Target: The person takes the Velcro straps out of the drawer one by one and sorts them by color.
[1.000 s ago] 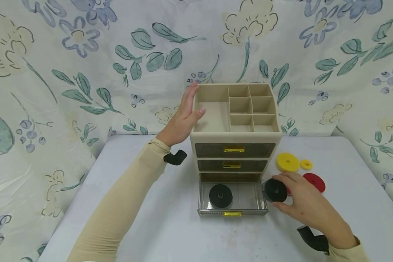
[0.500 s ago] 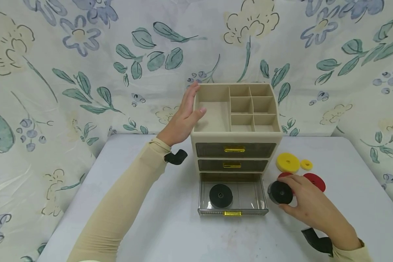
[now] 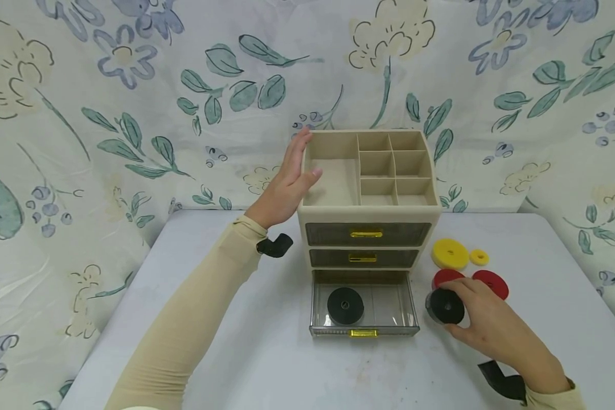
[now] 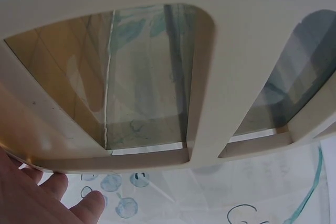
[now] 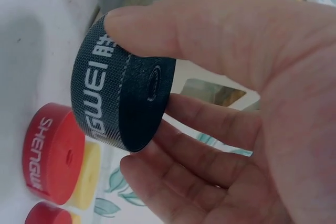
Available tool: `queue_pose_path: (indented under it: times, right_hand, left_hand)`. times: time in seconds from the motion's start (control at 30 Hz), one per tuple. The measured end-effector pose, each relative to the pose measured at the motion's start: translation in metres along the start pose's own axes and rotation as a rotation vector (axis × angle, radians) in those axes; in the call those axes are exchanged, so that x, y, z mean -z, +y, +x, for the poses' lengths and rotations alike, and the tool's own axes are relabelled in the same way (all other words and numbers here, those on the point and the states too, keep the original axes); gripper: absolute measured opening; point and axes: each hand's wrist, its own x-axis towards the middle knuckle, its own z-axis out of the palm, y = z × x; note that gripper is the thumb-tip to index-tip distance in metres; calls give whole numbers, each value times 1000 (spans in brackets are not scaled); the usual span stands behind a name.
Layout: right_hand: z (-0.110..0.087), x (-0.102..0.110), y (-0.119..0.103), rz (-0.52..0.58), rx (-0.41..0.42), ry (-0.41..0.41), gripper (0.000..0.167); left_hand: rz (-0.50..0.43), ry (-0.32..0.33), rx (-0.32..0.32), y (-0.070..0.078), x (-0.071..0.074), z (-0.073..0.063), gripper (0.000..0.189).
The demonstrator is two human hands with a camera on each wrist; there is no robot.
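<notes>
A beige desktop drawer organizer [image 3: 430,211] stands on the table, its bottom clear drawer [image 3: 389,307] pulled out. My left hand [image 3: 283,191] rests along the organizer's left side with fingers extended, the thumb over the top edge. In the left wrist view those fingertips [image 4: 90,205] show at its rim. One black tape roll [image 3: 345,306] lies flat inside the drawer. My right hand [image 3: 497,327] pinches a second black tape roll [image 3: 445,306] between thumb and fingers, just right of the drawer. White lettering shows on this roll's side in the right wrist view.
Right of the organizer lie two red tape rolls, one [image 3: 493,284] beside my right hand and the other [image 3: 446,277] partly behind the held roll. Farther back are a large yellow roll [image 3: 450,254] and a small yellow roll [image 3: 479,257]. Two upper drawers [image 3: 333,259] are closed.
My right hand has shifted right and slightly toward me with the black tape roll, away from the drawer's side. More of the nearer red roll shows. The left hand stays put.
</notes>
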Motion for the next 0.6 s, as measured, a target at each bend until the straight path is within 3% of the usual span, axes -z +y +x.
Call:
queue_pose_path:
  times: [0.6]
  right_hand:
    - [-5, -12, 26, 48, -9, -29, 72]
  left_hand:
    - [-4, 2, -4, 0, 0, 0, 64]
